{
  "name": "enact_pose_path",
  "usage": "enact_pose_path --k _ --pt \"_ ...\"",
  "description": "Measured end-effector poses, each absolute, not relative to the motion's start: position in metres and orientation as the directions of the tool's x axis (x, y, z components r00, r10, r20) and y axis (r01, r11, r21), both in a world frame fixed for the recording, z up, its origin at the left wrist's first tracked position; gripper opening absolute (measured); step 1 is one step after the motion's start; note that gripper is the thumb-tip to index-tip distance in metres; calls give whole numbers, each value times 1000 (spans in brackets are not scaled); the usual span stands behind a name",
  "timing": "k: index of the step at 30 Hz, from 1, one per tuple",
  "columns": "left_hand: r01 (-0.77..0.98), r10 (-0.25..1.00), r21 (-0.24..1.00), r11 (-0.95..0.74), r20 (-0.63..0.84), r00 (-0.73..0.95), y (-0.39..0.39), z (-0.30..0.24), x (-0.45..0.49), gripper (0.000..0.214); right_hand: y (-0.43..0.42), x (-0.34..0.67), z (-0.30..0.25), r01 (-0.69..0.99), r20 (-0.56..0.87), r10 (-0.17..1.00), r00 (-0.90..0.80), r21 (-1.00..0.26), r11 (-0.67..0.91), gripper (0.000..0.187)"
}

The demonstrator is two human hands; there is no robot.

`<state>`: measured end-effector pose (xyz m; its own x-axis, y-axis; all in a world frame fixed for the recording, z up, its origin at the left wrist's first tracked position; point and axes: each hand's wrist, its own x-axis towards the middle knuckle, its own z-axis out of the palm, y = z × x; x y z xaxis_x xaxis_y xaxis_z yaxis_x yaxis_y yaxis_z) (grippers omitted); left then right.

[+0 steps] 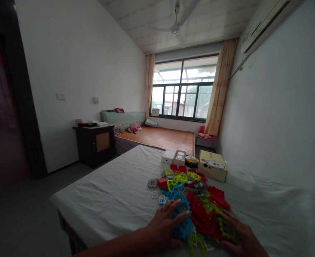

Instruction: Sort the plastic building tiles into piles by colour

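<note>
A heap of plastic interlocking pieces (197, 196) in red, blue, lime and grey lies on a table covered with a white sheet (114, 192). My left hand (165, 226) rests on the heap's near left side, fingers spread over blue pieces (182, 223). On the near right side my right hand (240, 237) lies flat with fingers stretched over lime and grey pieces. Neither hand grips anything.
Behind the heap stand two small white boxes (173, 156), a round tin (192, 161), a yellow cardboard box (213, 165) and a white container (240, 175). Further back are a bed with a mat (159, 137), a dark cabinet (94, 142) and a window.
</note>
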<state>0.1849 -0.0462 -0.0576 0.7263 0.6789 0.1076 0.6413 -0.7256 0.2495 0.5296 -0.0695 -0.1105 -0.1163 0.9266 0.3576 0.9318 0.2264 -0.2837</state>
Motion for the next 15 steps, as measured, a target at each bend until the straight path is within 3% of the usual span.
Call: enact_pose_path --k 6,10,15 --pt "651 673 172 -739 211 709 -18 -42 186 103 -52 508 -86 906 433 895 -107 -329 268 50" --pt "664 692 211 -718 322 646 4 -31 182 75 -28 475 -59 878 474 874 -105 -370 305 48" --pt "700 751 283 -655 344 564 35 -26 176 48 12 438 -25 815 457 882 -113 -464 346 57"
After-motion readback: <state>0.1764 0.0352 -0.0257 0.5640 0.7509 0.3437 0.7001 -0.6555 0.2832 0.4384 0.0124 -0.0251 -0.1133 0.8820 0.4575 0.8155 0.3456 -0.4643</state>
